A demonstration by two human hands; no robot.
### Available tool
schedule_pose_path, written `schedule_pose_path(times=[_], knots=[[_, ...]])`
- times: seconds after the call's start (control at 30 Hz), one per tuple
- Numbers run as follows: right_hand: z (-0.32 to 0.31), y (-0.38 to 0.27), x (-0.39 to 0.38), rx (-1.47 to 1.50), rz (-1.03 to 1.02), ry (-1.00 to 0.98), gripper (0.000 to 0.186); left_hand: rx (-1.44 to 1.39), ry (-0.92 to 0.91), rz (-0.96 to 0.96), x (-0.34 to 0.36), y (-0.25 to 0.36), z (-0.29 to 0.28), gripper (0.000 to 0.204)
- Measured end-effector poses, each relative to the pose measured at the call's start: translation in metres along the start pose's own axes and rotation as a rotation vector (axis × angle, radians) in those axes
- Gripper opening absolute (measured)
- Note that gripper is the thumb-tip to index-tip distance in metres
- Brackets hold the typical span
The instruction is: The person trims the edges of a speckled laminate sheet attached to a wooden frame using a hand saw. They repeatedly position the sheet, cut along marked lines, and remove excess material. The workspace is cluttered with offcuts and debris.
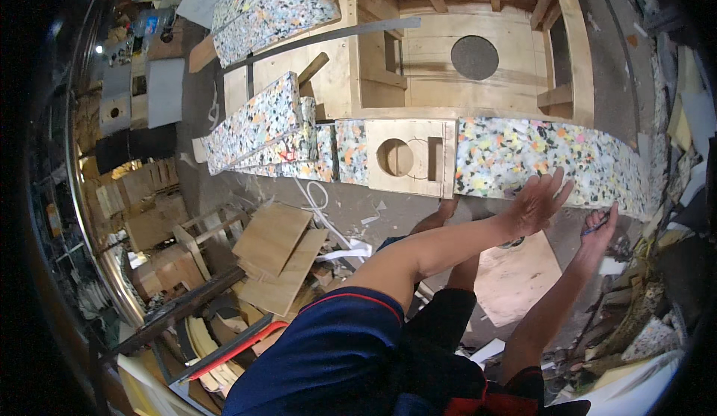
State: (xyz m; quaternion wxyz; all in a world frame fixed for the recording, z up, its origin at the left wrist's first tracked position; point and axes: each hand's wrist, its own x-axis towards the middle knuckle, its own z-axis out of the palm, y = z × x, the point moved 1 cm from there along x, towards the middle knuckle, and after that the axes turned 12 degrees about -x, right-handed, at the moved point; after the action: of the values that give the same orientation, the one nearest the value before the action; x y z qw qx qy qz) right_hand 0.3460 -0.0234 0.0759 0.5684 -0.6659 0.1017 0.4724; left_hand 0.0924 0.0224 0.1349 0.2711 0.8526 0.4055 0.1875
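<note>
A long panel of speckled multicoloured foam [549, 154] lies along the front of a wooden box frame. My left hand [539, 201] is at its near edge, fingers spread and held out over the foam; whether they press on it I cannot tell. Just to the right, my right hand [600, 229] is closed around a slim blue pen-like thing [594, 227], index finger stretched toward the panel's edge. Left of the foam sits a plywood piece [409, 157] with a round hole and a rectangular slot.
Beyond the foam stands the open wooden box frame [358, 50] with a round hole inside. More foam strips [254, 125] and a long grey strip [328, 40] lie to the left. Plywood sheets [272, 240] rest on the floor, a pale board [515, 278] beneath my arms. Scraps line the right.
</note>
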Motion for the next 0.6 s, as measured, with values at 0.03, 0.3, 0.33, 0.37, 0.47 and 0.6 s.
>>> schedule_pose_path(times=[0.03, 0.3, 0.33, 0.37, 0.47, 0.6], knots=[[0.010, -0.011, -0.008, 0.010, -0.076, 0.022, 0.030, 0.091, 0.054, -0.002, 0.000, -0.002, -0.011, 0.074], [0.084, -0.103, -0.143, -0.303, -0.600, -0.146, 0.037, -0.424, -0.196, -0.072, 0.039, 0.004, -0.176, 0.052], [0.089, -0.106, -0.156, -0.384, -0.614, -0.131, 0.039, -0.485, -0.248, -0.067, 0.036, 0.004, -0.197, 0.051], [0.098, -0.102, -0.159, -0.444, -0.608, -0.047, 0.042, -0.571, -0.255, -0.136, 0.030, -0.001, -0.215, 0.055], [0.105, -0.074, -0.159, -0.560, -0.506, 0.024, 0.042, -0.853, -0.310, -0.179, 0.019, -0.046, -0.249, 0.064], [0.118, -0.014, -0.133, -0.517, -0.295, -0.166, 0.036, -1.392, -0.374, -0.589, -0.028, -0.113, -0.270, 0.071]])
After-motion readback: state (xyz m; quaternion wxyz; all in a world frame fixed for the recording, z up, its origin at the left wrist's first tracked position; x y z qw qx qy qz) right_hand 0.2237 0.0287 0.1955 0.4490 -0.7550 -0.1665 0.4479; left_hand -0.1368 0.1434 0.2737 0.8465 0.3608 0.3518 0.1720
